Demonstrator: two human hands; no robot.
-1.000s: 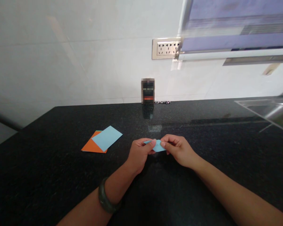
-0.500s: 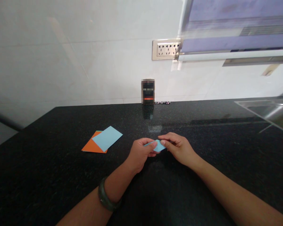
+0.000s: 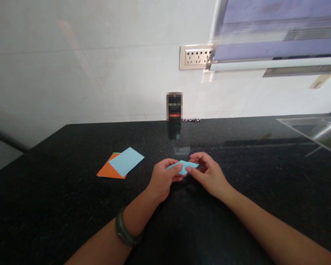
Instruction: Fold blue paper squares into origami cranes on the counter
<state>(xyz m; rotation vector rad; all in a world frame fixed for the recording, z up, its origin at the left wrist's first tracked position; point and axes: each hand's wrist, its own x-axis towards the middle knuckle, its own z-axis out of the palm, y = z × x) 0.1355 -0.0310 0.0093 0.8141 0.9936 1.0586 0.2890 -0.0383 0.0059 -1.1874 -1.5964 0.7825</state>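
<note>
Pale wall tiles [image 3: 121, 77] stand behind a shiny black counter [image 3: 57, 209], and two hands are busy low over it. Right now the right hand [image 3: 212, 177] looks looser than half a second ago, with its fingers farther from its thumb. So more of the small folded blue paper [image 3: 185, 165] shows, and a sharp corner pokes out to the right, between thumb and fingers. The thumb tip is by the paper's lower edge, but I cannot tell if it is pressing.

The left hand [image 3: 163, 179] has not let go. It pinches the other end, thumb on top, so it seems to do most of the holding.

Off to the left, a flat light blue sheet [image 3: 127, 161] lies partly on an orange sheet [image 3: 110, 170]. By the wall stands a blurry dark thing [image 3: 174, 106] with small beads [image 3: 192, 120] beside it. A socket plate [image 3: 195, 57] is higher up, near something purple [image 3: 278, 25]. At the far right is a shiny metal sink [image 3: 328, 134].
</note>
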